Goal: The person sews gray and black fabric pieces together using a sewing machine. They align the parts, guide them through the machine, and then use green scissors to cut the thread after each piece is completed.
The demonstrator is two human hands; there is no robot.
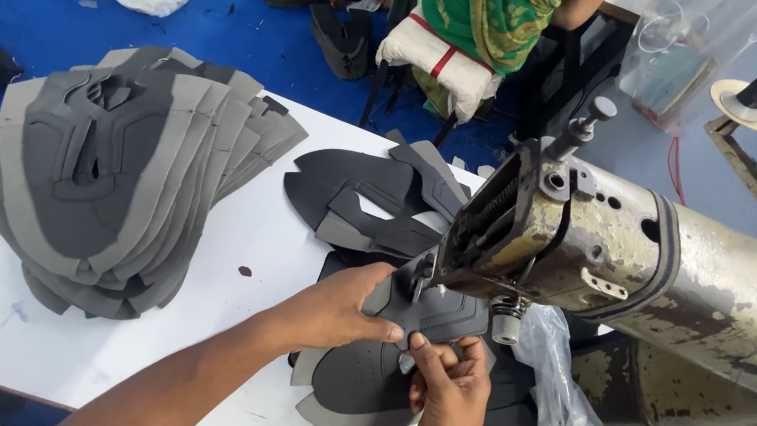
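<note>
White table point(190, 254) over blue floor point(55, 20), grey shoe-upper stack point(112, 171) at its far left corner, worn sewing machine point(650, 287) along the right edge. Dark shoe upper point(373, 374) at the near edge beneath the machine head. Left hand point(338, 308) flat, pressing it down; right hand point(447, 386) pinching its edge between fingertips.

The left forearm comes in bare from the lower left and slants up to the right. The left hand point(338, 308) lies palm down, fingers stretched forward and flat. The right hand point(450, 389) rises from the bottom edge, back toward the camera, its fingers point(437, 352) curled and pinched together just beside the left fingertips.
</note>
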